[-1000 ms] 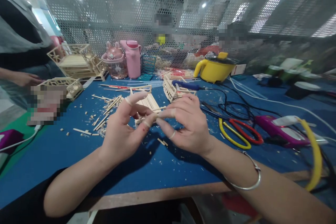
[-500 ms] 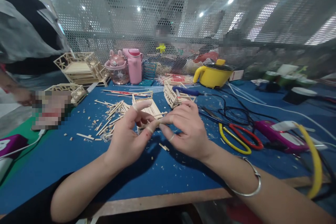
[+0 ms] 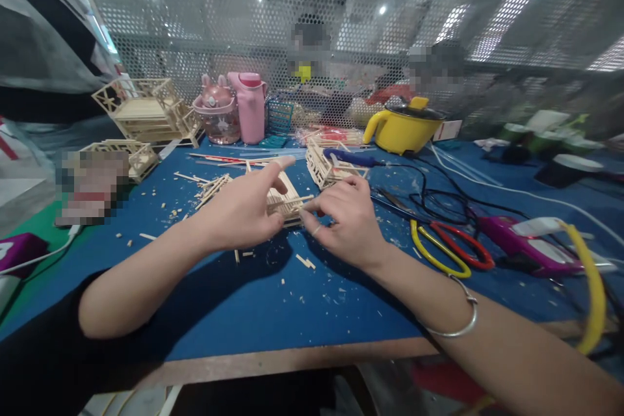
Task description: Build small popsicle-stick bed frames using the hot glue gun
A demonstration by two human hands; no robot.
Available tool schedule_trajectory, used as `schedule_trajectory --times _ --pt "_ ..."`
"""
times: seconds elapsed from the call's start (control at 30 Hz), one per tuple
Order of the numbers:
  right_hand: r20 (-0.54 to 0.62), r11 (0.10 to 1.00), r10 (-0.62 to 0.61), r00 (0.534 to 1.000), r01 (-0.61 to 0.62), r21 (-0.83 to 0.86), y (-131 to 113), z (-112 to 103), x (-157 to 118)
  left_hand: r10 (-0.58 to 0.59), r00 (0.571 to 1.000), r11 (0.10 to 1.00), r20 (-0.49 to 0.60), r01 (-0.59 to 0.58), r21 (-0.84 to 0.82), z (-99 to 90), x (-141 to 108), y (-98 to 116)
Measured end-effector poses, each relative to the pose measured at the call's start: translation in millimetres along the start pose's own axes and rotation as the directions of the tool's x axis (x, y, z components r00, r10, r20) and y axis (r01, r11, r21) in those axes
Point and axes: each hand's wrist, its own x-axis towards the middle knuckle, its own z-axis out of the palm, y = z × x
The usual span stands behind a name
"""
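A small model part built of thin wooden sticks (image 3: 291, 190) lies on the blue table between my hands. My left hand (image 3: 246, 207) is over its left side, thumb and forefinger spread wide, holding nothing that I can see. My right hand (image 3: 348, 221) is at the part's right end, thumb and forefinger pinched near the tip of a wooden stick (image 3: 292, 202). My right fingers partly hide the contact. Loose wooden sticks (image 3: 213, 190) lie in a pile behind my left hand. Finger covers show on some of my fingertips.
Behind stand another stick model (image 3: 322, 166) with a blue-handled tool (image 3: 351, 157) on it, a pink bottle (image 3: 251, 110) and a yellow pot (image 3: 407, 130). Red-and-yellow scissors (image 3: 453, 250), cables and a purple device (image 3: 524, 247) lie right. A person (image 3: 43, 52) stands at left.
My left hand has come away from my right fingertips, moving left and up and spreading its fingers. The right hand stays pinched at nearly the same place. The view has shifted slightly.
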Motion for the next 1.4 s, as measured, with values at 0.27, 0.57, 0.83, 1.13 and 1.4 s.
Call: schedule_trajectory --times 0.27,0.57,0.83,1.13,1.4 --pt "-0.019 0.999 -0.021 1.000 0.020 -0.038 1.3 7.3 1.4 0.042 0.999 0.996 0.014 -0.043 0.073 7.7 11.0 0.2" --pt "-0.021 0.999 0.012 1.000 -0.013 -0.040 -0.4 10.6 1.2 0.036 0.997 0.999 -0.072 -0.039 -0.038 14.6 7.9 -2.5" --pt "-0.036 0.999 0.017 0.999 -0.019 -0.047 0.0 12.1 0.6 0.055 0.989 0.998 -0.135 -0.059 -0.030 20.8 7.2 -2.9" --pt "-0.032 0.997 0.047 0.998 -0.044 0.069 0.6 5.3 -1.5 0.057 0.984 0.998 -0.169 -0.055 0.015 23.7 3.3 0.0" --pt "0.025 0.848 0.295 0.955 -0.273 0.455 10.0 8.3 -2.1 0.068 0.977 0.998 -0.204 -0.065 0.021 28.2 3.8 -2.9"
